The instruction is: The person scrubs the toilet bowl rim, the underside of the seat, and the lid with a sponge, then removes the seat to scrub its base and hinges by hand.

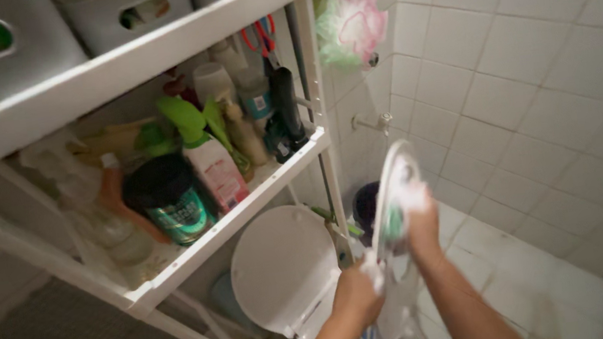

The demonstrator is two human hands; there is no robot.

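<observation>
Toilet seat is raised on edge at lower centre of the frame, tilted up toward the tiled wall. Your right hand is pressed against its face, fingers closed around a soapy greenish sponge; foam covers the knuckles. Your left hand sits lower, clamped on the seat's bottom edge, steadying it.

Progress, judged only from what shows: suds sit in the middle of the seat, so scrubbing looks underway there. The upper rim looks bare of foam, but blur makes that hard to confirm. No rinse water visible on the seat. Toilet lid stands open to the left, looks dry.

Pose: both forearms come up from the bottom edge, right arm reaching higher and angled in, left wrist bent inward beneath it.

Around: white shelf rack fills the left half, holding a dark jar, green-capped bottles, scissors. Pink bath pouf hangs at top centre.
</observation>
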